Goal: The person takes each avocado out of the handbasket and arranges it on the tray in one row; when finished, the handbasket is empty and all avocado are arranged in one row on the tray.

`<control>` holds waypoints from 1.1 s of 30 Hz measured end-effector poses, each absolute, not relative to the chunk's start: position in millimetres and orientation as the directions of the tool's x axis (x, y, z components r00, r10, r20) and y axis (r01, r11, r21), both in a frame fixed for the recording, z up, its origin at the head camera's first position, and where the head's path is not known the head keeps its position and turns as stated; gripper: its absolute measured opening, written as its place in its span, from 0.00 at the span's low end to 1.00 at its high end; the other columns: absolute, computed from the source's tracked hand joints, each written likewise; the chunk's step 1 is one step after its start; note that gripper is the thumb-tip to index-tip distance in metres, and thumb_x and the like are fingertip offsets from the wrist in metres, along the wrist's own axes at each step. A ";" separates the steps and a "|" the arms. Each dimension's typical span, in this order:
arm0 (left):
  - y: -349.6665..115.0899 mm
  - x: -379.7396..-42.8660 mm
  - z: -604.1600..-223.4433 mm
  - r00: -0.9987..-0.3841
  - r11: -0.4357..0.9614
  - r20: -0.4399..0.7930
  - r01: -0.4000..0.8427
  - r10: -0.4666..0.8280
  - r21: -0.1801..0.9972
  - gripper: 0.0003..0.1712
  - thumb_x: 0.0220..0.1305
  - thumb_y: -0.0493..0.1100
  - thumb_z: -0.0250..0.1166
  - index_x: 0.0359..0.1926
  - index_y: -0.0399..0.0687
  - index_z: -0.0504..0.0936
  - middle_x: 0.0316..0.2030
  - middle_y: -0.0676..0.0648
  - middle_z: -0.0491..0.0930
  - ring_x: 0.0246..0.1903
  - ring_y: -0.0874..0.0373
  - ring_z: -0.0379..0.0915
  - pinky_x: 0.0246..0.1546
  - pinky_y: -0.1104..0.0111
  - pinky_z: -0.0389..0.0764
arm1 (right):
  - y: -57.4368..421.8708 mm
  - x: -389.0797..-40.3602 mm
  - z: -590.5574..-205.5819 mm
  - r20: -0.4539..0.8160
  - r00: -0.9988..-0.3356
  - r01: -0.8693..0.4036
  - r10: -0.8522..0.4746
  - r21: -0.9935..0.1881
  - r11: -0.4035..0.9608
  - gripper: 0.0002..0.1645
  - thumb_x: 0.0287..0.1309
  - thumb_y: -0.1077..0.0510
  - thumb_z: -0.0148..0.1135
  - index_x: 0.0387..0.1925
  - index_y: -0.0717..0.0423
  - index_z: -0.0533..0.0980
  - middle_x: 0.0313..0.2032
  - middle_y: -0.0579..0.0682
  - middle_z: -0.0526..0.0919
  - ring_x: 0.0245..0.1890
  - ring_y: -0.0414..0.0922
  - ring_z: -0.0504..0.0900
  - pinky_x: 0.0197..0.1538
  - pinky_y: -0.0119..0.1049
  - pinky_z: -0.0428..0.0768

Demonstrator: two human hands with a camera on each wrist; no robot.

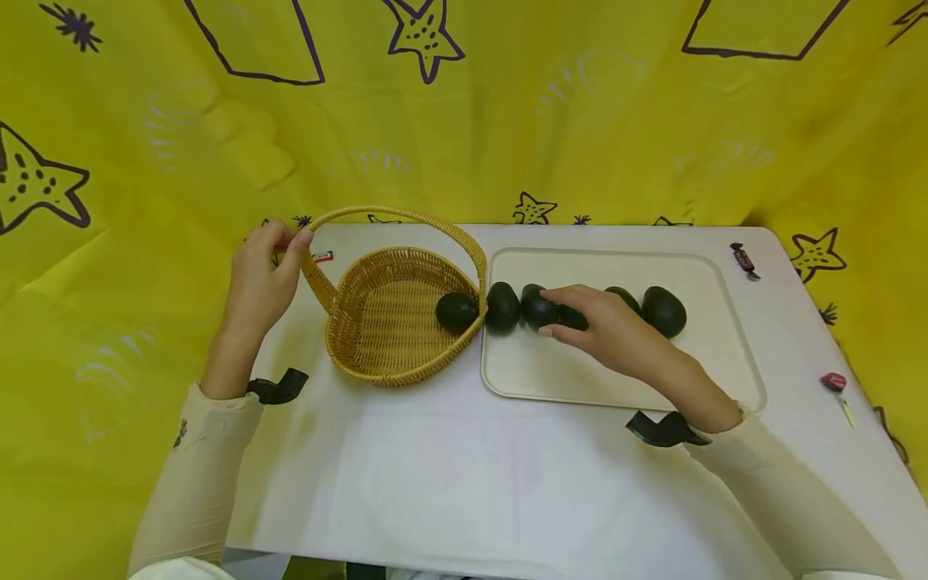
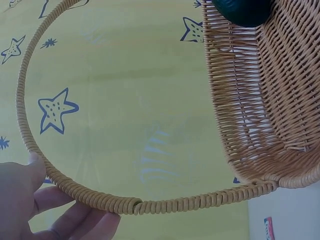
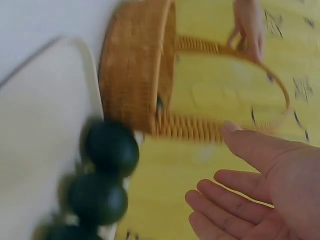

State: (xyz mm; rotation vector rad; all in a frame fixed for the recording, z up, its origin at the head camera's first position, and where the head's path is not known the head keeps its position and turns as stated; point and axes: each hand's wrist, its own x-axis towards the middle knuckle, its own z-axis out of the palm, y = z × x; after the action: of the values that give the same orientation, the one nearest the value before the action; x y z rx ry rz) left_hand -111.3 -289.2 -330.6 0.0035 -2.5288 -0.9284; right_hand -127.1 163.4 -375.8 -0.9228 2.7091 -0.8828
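My left hand (image 1: 264,270) pinches the handle (image 2: 100,200) of a yellow-brown wicker basket (image 1: 391,374) on its left side, thumb on one side and fingers on the other. One dark green avocado (image 1: 456,312) lies in the basket, against its right wall. A row of several avocados (image 1: 503,308) lies along the cream tray (image 1: 616,387) just right of the basket. Over that row reaches my right hand (image 1: 605,326), its thumb and fingers apart and nothing between them. In the right wrist view its palm and loosely bent fingers (image 3: 225,200) show beside the avocados.
A wrapped candy (image 1: 743,259) lies at the table's back right, and a lollipop (image 1: 835,383) lies near the right edge. A small red-and-white wrapper (image 1: 322,257) sits behind the basket's left side. Yellow patterned cloth (image 1: 464,129) hangs behind the white table (image 1: 406,483).
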 end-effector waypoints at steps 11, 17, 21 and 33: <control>-289.0 -113.5 -329.9 -0.908 0.770 0.391 0.143 -0.147 0.621 0.23 0.81 0.54 0.58 0.42 0.36 0.80 0.44 0.34 0.81 0.50 0.37 0.74 0.50 0.50 0.68 | 65.4 -128.1 -378.8 0.045 -0.600 -0.742 -0.799 -0.403 0.535 0.32 0.72 0.57 0.68 0.70 0.65 0.73 0.64 0.60 0.80 0.63 0.53 0.81 0.63 0.44 0.81; -289.0 -111.6 -330.3 -0.913 0.768 0.380 0.134 -0.150 0.626 0.23 0.81 0.54 0.58 0.42 0.37 0.79 0.45 0.35 0.80 0.50 0.39 0.74 0.49 0.51 0.68 | 21.9 -133.0 -384.2 0.084 -0.534 -0.837 -0.842 -0.196 0.511 0.22 0.72 0.61 0.67 0.63 0.64 0.77 0.56 0.59 0.83 0.55 0.53 0.85 0.53 0.40 0.85; -288.6 -111.8 -330.5 -0.912 0.768 0.383 0.136 -0.150 0.626 0.23 0.81 0.55 0.57 0.43 0.36 0.80 0.45 0.34 0.81 0.50 0.39 0.74 0.49 0.52 0.68 | -4.4 -138.3 -390.4 0.076 -0.544 -0.839 -0.836 -0.076 0.539 0.14 0.72 0.66 0.62 0.56 0.61 0.79 0.49 0.56 0.83 0.46 0.50 0.86 0.43 0.38 0.86; -288.8 -110.7 -328.7 -0.914 0.768 0.378 0.138 -0.144 0.626 0.24 0.81 0.55 0.57 0.43 0.36 0.80 0.45 0.34 0.81 0.50 0.38 0.75 0.48 0.52 0.68 | -58.5 -142.1 -388.8 -0.250 -0.761 -0.648 -0.599 0.270 0.712 0.16 0.78 0.50 0.59 0.56 0.53 0.82 0.53 0.51 0.80 0.52 0.47 0.83 0.54 0.40 0.86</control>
State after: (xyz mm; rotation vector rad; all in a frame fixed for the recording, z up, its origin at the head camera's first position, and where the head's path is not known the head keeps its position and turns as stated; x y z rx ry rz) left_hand -110.7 -288.8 -328.7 0.0051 -2.5541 -0.9487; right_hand -142.1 -58.5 -388.8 -1.0157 2.7713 0.5196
